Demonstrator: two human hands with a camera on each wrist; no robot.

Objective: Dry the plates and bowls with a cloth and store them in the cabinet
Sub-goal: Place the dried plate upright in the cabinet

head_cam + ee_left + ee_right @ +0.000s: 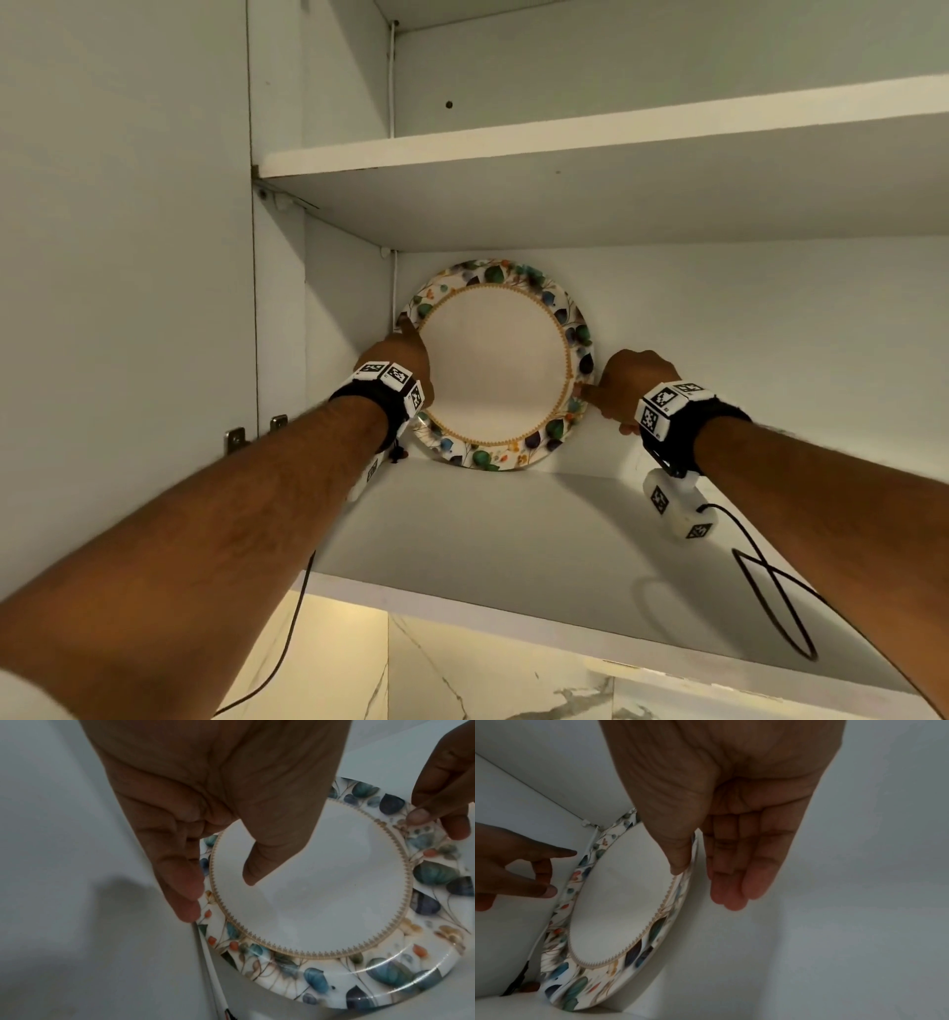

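Note:
A white plate (493,360) with a leaf-patterned rim stands on edge on the lower cabinet shelf (513,524), leaning against the back wall near the left corner. My left hand (411,349) is at its left rim with fingers straight; the fingertips (190,910) touch the rim's outer edge while the thumb hovers in front of the plate (308,882). My right hand (601,395) holds the right rim: its thumb presses on the front of the plate (618,892) and its fingers (729,898) reach behind the edge. No cloth is in view.
The upper shelf (565,139) spans the cabinet above and holds nothing that I can see. A thin white cable (394,288) runs down the back left corner beside the plate. The cabinet's left side wall (277,308) is close. Marble wall (462,678) shows below the shelf.

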